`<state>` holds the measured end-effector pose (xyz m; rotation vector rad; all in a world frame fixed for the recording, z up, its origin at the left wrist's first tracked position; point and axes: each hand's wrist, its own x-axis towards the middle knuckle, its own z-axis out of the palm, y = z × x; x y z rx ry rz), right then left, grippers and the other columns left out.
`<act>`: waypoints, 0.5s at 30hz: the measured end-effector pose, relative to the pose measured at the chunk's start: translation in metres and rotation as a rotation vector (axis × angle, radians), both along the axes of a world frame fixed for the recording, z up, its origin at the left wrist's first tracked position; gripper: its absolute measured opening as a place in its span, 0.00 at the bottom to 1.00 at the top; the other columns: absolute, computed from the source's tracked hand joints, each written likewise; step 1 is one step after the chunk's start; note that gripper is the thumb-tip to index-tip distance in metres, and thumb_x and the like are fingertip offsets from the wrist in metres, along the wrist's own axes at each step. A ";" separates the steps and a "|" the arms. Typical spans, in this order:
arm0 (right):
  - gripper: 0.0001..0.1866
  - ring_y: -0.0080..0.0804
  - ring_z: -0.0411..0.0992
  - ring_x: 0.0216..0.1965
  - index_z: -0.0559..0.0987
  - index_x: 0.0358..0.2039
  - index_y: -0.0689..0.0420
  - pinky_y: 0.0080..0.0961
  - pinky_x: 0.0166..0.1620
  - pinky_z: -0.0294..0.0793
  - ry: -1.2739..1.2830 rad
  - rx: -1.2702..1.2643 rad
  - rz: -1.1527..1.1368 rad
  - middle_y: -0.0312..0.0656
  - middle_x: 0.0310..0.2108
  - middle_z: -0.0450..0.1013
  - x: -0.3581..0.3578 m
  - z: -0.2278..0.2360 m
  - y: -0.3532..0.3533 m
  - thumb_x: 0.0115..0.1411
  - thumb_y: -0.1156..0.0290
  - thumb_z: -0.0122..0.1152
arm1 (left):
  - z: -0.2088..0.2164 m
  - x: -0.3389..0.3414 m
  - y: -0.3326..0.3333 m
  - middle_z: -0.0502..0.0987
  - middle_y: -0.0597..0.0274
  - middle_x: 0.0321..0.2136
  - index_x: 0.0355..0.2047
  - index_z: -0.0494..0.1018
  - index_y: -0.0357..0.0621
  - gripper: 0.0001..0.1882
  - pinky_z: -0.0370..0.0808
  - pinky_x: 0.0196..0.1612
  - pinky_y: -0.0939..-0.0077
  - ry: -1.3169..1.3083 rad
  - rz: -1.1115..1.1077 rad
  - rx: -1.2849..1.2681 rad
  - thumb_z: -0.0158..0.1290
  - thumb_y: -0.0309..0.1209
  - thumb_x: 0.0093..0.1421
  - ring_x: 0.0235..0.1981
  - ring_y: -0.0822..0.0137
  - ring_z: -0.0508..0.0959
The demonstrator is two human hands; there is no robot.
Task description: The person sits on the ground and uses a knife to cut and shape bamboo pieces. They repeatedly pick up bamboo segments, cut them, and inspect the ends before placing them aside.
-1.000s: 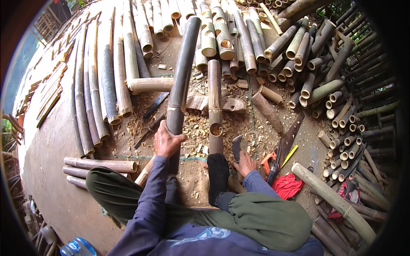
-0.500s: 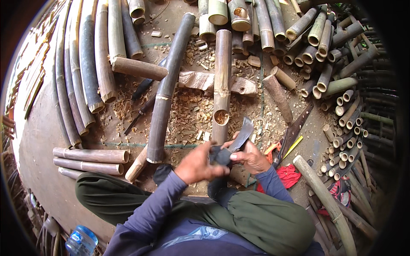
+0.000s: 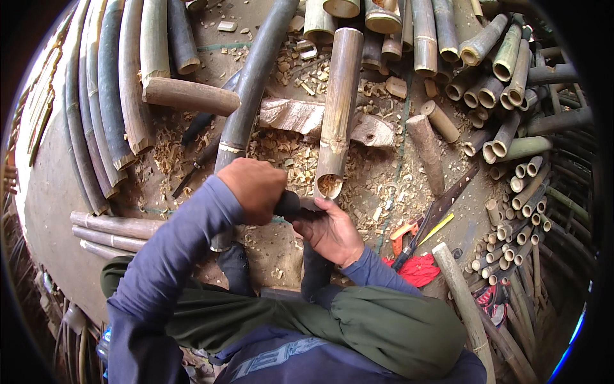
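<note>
- Daylight is bleaching the floor (image 3: 46,192) at far left.
- Softer light is falling on my left hand (image 3: 252,189) and right hand (image 3: 332,232).
- Shade is swallowing the far-right bamboo (image 3: 559,121).
- Fisheye distortion is curving the long poles (image 3: 109,83) inside the black rim.
- A blue streak (image 3: 569,340) is glaring at lower right.

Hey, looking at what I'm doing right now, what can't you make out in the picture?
All in the head view:
- Dark item between the hands: its full shape, covered by the left hand and right hand.
- Dark bamboo pole: its far end, cut off by the upper edge.
- Blue bottle: most of it, hidden by the left sleeve.
</note>
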<state>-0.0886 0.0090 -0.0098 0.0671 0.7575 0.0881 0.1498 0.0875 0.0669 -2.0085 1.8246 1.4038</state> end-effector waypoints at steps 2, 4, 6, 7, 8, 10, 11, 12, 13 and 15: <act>0.21 0.48 0.80 0.52 0.75 0.54 0.68 0.40 0.56 0.83 0.026 -0.059 0.085 0.56 0.51 0.78 0.004 -0.003 -0.005 0.76 0.61 0.48 | -0.027 0.004 0.014 0.84 0.44 0.30 0.33 0.82 0.38 0.17 0.83 0.44 0.54 0.189 0.111 0.182 0.66 0.33 0.43 0.37 0.44 0.86; 0.19 0.50 0.82 0.46 0.76 0.50 0.68 0.42 0.52 0.85 0.088 -0.126 0.144 0.58 0.47 0.80 -0.001 -0.006 -0.007 0.74 0.63 0.48 | -0.043 -0.017 0.040 0.83 0.42 0.31 0.38 0.80 0.34 0.22 0.83 0.45 0.55 0.353 0.296 0.227 0.68 0.33 0.44 0.37 0.43 0.85; 0.18 0.49 0.84 0.40 0.77 0.46 0.67 0.42 0.46 0.87 0.152 -0.196 0.346 0.56 0.43 0.81 -0.011 -0.007 -0.020 0.73 0.62 0.50 | -0.047 -0.063 0.068 0.83 0.39 0.33 0.42 0.78 0.32 0.24 0.82 0.45 0.55 0.419 0.517 0.187 0.68 0.32 0.46 0.38 0.42 0.85; 0.18 0.48 0.84 0.38 0.78 0.44 0.67 0.42 0.43 0.87 0.180 -0.237 0.451 0.56 0.41 0.81 -0.015 -0.007 -0.028 0.72 0.62 0.50 | -0.049 -0.094 0.078 0.83 0.38 0.35 0.44 0.77 0.31 0.25 0.82 0.46 0.55 0.435 0.647 0.123 0.68 0.32 0.47 0.39 0.42 0.85; 0.18 0.46 0.84 0.30 0.79 0.39 0.65 0.40 0.35 0.87 0.205 -0.319 0.547 0.53 0.34 0.82 -0.017 -0.007 -0.035 0.71 0.60 0.52 | -0.050 -0.122 0.080 0.83 0.35 0.36 0.46 0.76 0.30 0.27 0.82 0.47 0.55 0.396 0.715 0.172 0.68 0.32 0.48 0.40 0.41 0.85; 0.19 0.40 0.82 0.25 0.82 0.35 0.63 0.34 0.29 0.85 0.269 -0.464 0.741 0.50 0.29 0.81 -0.019 -0.003 -0.050 0.69 0.59 0.53 | -0.036 -0.173 0.067 0.82 0.31 0.37 0.50 0.73 0.27 0.30 0.81 0.48 0.53 0.345 0.912 0.215 0.68 0.32 0.50 0.41 0.38 0.84; 0.20 0.38 0.82 0.26 0.83 0.34 0.63 0.34 0.28 0.84 0.293 -0.550 0.832 0.49 0.28 0.81 -0.024 -0.008 -0.057 0.69 0.59 0.52 | -0.030 -0.194 0.056 0.81 0.29 0.37 0.52 0.72 0.26 0.32 0.80 0.48 0.52 0.332 1.037 0.211 0.69 0.33 0.51 0.41 0.37 0.84; 0.21 0.33 0.81 0.24 0.83 0.30 0.61 0.29 0.24 0.81 0.252 -0.706 0.879 0.45 0.25 0.80 -0.029 -0.012 -0.060 0.67 0.57 0.52 | -0.037 -0.218 0.054 0.80 0.26 0.37 0.54 0.68 0.23 0.35 0.80 0.50 0.49 0.338 1.089 0.139 0.67 0.34 0.52 0.43 0.34 0.83; 0.21 0.29 0.79 0.22 0.82 0.30 0.61 0.24 0.22 0.76 0.242 -0.835 0.944 0.44 0.25 0.80 -0.031 -0.013 -0.062 0.68 0.57 0.50 | -0.047 -0.238 0.054 0.79 0.23 0.38 0.56 0.65 0.20 0.37 0.79 0.51 0.47 0.343 1.142 0.068 0.66 0.35 0.54 0.44 0.31 0.82; 0.21 0.27 0.76 0.20 0.81 0.31 0.61 0.22 0.20 0.74 0.219 -0.974 0.973 0.43 0.26 0.80 -0.036 -0.013 -0.056 0.68 0.57 0.49 | -0.052 -0.246 0.052 0.80 0.25 0.39 0.58 0.64 0.22 0.38 0.78 0.50 0.47 0.516 1.238 0.106 0.67 0.36 0.55 0.44 0.32 0.82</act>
